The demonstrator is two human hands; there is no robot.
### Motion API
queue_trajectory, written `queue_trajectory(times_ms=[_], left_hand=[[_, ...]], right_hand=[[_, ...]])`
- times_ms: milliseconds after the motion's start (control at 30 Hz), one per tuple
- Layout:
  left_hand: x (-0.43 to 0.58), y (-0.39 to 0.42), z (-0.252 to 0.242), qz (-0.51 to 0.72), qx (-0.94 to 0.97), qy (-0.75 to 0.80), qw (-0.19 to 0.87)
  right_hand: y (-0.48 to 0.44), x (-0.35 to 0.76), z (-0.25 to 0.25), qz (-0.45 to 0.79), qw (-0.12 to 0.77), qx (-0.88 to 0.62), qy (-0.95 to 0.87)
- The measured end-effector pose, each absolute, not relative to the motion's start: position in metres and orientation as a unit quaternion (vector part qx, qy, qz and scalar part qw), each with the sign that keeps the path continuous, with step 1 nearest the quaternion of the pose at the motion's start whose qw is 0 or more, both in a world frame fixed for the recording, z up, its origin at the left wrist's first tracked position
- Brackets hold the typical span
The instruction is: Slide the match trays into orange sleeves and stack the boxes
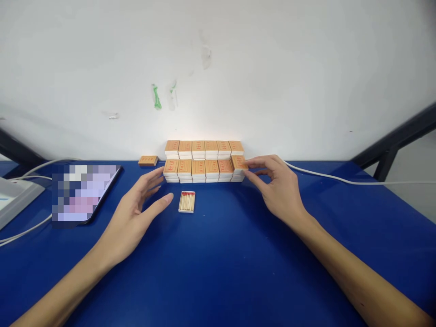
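Several orange and white matchboxes (198, 168) stand stacked in two rows, the back row (198, 146) higher and against the wall. My right hand (277, 184) has its thumb and fingers on the top matchbox (239, 162) at the right end of the front row; that box sits slightly askew. My left hand (138, 211) is open beside the row's left end, thumb and fingers apart, holding nothing. An open tray of red-tipped matches (187, 202) lies in front of the stacks. One separate matchbox (148, 161) rests at the back left.
A tablet with a blurred screen (88, 193) lies on the blue table (218, 272) at the left. Beyond it are white cables (37, 176) and a pale plastic container (17, 200). Another white cable (327, 175) crosses the right rear. The wall (272, 81) bounds the back.
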State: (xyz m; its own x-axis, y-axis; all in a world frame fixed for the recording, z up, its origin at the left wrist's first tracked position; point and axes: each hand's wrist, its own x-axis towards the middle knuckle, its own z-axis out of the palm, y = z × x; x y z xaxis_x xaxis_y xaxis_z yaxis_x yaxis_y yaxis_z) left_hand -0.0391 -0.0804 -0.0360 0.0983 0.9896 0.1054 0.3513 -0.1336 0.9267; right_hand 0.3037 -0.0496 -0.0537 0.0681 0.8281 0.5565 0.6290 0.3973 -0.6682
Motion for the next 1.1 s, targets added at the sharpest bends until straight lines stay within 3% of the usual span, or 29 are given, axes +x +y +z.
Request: queue_trajectory(times_ms=[533,733,933,1100], left_hand=[[-0.040,-0.079,-0.035,0.402,0.633,0.514,0.417],[-0.048,-0.071,-0.039,0.381,0.671,0.553,0.313],[-0.073,-0.047,-0.043,0.317,0.735,0.582,0.143],[-0.087,-0.029,-0.052,0.255,0.784,0.560,0.082]], right_hand=[[-0.049,0.304,-0.056,0.104,0.492,-0.538,-0.677],[-0.056,0.304,-0.051,0.072,0.480,-0.548,-0.681],[-0.076,0.289,-0.043,0.020,0.469,-0.517,-0.715],[-0.096,0.269,-0.043,0.018,0.397,-0.432,-0.809]])
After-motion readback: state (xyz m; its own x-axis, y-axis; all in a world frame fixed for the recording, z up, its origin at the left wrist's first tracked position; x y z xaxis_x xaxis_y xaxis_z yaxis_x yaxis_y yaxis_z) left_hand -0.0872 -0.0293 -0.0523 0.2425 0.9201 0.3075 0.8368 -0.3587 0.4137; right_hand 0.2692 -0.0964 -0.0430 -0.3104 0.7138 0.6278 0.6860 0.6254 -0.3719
